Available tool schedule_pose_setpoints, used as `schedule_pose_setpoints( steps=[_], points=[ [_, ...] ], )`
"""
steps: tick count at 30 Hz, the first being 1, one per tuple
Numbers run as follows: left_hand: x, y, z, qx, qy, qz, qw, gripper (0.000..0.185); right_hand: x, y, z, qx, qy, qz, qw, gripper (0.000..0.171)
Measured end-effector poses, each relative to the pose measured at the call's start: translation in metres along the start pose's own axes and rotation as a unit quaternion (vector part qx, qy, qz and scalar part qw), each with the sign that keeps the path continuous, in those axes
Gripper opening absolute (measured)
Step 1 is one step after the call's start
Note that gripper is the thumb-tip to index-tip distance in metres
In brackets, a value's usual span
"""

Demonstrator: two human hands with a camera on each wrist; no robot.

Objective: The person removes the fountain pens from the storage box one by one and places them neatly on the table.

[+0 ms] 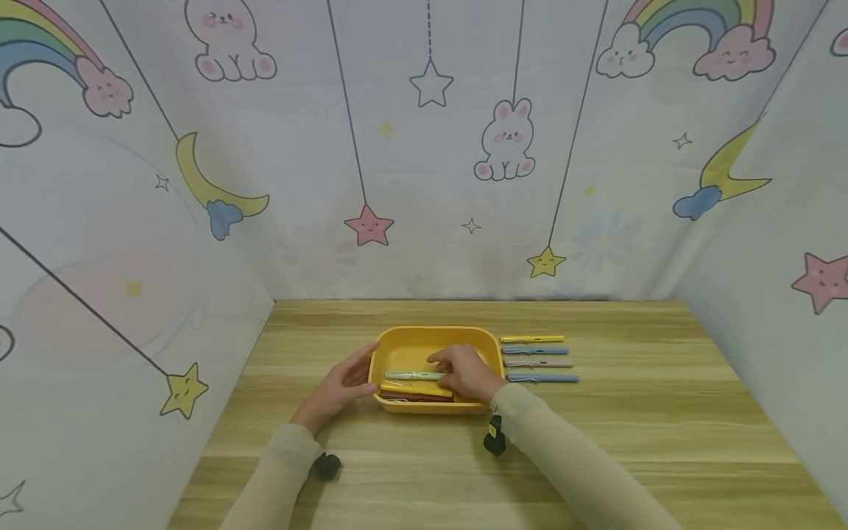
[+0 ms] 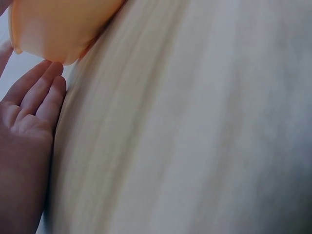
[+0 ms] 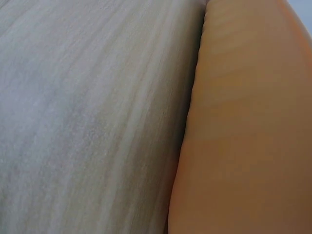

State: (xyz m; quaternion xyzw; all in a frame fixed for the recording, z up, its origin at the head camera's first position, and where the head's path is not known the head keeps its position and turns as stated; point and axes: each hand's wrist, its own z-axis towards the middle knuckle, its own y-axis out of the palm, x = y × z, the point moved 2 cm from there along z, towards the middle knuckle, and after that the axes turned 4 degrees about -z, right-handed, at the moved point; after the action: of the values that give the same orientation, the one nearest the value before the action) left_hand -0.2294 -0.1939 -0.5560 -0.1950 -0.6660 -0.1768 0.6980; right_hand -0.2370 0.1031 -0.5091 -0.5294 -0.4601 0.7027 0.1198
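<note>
Head view: rounded yellow plastic tray [image 1: 492,346]

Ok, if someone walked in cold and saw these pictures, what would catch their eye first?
Probably the yellow tray at the middle of the wooden table, with both hands at it: the left hand rests flat against its left wall, and the right hand reaches inside, holding a pale pen above a yellow and a red item. Next, the four pens lined up in a neat row just right of the tray.

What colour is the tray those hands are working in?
Yellow-orange: the tray shows best in the head view, standing on the wooden table.
</note>
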Motion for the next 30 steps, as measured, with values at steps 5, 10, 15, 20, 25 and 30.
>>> schedule_pose_setpoints(
  steps=[5,10,15,20,25,30],
  points=[
    [0.0000,0.0004,-0.0003,0.000,0.003,-0.001,1.0000,0.080,0.0009,0.0005,0.0005,0.010,0.013,0.005,1.000,0.040],
    [-0.0003,0.0003,-0.0006,-0.001,0.006,0.000,1.0000,0.080,0.0000,-0.0002,0.0001,0.024,0.020,0.010,0.999,0.039],
    [0.0004,-0.0002,-0.0013,-0.004,0.007,0.001,1.0000,0.080,0.0010,-0.0014,-0.0003,0.042,0.027,0.021,0.999,0.039],
    [0.0005,0.0002,-0.0018,-0.003,0.001,0.003,1.0000,0.079,0.0018,-0.0028,-0.0015,0.055,0.033,0.044,0.997,0.040],
    [-0.0004,0.0007,-0.0010,-0.005,0.005,-0.001,1.0000,0.080,0.0021,-0.0036,-0.0023,0.073,0.024,0.068,0.995,0.037],
    [-0.0002,0.0006,0.0001,-0.004,0.005,-0.006,1.0000,0.079,0.0005,-0.0062,-0.0043,0.084,0.034,0.102,0.991,0.037]
  ],
)
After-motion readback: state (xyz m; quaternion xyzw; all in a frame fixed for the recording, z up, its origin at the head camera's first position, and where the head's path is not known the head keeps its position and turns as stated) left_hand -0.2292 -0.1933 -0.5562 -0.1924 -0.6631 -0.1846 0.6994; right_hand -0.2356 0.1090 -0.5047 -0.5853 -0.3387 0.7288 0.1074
